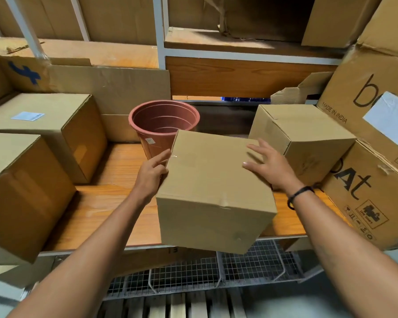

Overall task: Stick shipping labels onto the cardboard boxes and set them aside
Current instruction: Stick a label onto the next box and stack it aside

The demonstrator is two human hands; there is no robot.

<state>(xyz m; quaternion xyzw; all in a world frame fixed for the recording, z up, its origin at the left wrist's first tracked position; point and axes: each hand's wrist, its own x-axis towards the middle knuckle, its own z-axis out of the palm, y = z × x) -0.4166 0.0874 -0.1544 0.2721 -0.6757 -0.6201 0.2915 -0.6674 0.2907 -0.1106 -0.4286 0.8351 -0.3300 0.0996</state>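
Both outstretched — left hand (151, 173), right hand (268, 166) press box (211, 191).

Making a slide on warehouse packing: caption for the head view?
The left hand and right hand hold a plain cardboard box over the shelf edge, brown pot behind, labelled box at left.

We note: plain brown box (214, 187); terracotta pot (163, 121), ringed inside; orange wood-grain shelf (110, 203); white label (27, 116); black wristband (300, 193); blue mark (24, 73).
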